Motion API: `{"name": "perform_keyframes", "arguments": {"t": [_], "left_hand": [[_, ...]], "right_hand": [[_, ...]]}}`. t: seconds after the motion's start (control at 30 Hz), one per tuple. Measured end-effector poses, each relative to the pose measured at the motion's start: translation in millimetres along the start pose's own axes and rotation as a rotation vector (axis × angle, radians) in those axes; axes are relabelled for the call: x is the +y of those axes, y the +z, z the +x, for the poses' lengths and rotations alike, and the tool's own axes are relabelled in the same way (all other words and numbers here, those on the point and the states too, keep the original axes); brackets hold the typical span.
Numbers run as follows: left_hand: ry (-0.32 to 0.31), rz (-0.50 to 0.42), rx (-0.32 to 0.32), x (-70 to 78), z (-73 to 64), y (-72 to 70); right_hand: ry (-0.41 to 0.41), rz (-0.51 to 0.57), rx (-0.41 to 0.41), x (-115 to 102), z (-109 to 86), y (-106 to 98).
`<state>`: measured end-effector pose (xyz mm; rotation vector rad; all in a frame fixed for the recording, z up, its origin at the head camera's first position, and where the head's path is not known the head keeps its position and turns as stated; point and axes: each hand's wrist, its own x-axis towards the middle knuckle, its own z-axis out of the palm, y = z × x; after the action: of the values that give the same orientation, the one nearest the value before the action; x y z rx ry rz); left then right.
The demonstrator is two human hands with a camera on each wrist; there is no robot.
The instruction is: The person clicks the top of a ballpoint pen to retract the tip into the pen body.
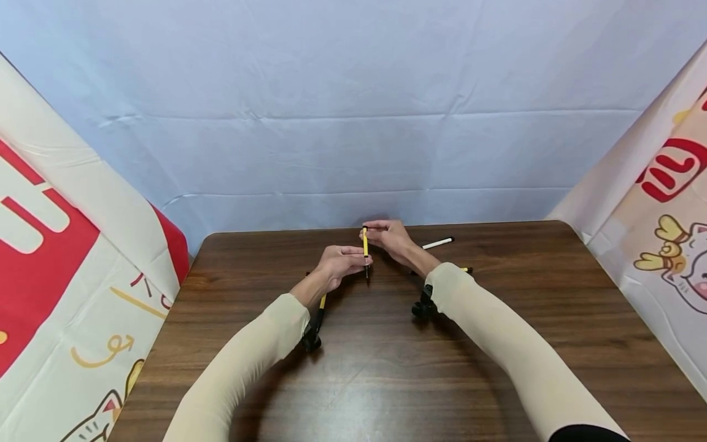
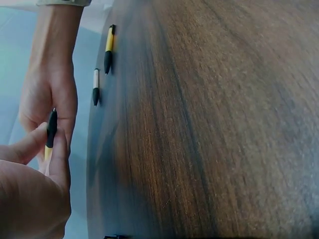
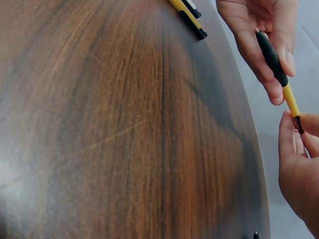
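A yellow pen [image 1: 366, 242] with a black grip is held between both hands above the far part of the table, its tip toward me. My left hand [image 1: 341, 265] pinches it around the black grip, thumb and fingers on either side. At the other end, my right hand [image 1: 391, 238] pinches the black clip end with its fingertips. In the right wrist view the pen's black grip [image 3: 271, 57] and metal tip show past the left fingers, while my right hand [image 3: 301, 169] holds the clip end.
Beyond my right wrist lies a white pen [image 1: 438, 243] with a black end. Another yellow pen [image 2: 109, 47] lies near it, partly behind my right arm in the head view. Under my left wrist is a yellow-and-black pen [image 3: 185, 15] beside a white one [image 3: 192, 7]. A cloth backdrop [image 1: 353, 153] hangs behind the table.
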<state>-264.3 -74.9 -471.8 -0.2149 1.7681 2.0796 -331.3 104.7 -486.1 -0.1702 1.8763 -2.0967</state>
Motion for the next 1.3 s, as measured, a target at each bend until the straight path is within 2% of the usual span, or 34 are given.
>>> {"name": "perform_keyframes", "arguments": {"t": [0.4,0.53,0.7,1.07,1.3], "left_hand": [[0.004,0.015,0.024,0.5,-3.5,-0.9],[-0.003,0.024,0.03,1.1,-4.0,-0.2],[-0.008,0.037,0.023,1.2,-3.9,0.0],[0.0,0.025,0.005,-7.1,-6.8,-7.2],[0.021,0.025,-0.006,-5.6,-9.8,-9.3]], "right_hand": [[-0.095,-0.028,0.006,6.3,-5.3,5.4],[-0.124,-0.078,0.032,9.0,-6.2,7.4],[-0.113,-0.097,0.051,10.3,-8.3,8.4],[-0.076,0.002,0.055,6.8,-9.8,15.5],[-0.082,0.006,0.035,2.8,-11.6,16.7]]}}
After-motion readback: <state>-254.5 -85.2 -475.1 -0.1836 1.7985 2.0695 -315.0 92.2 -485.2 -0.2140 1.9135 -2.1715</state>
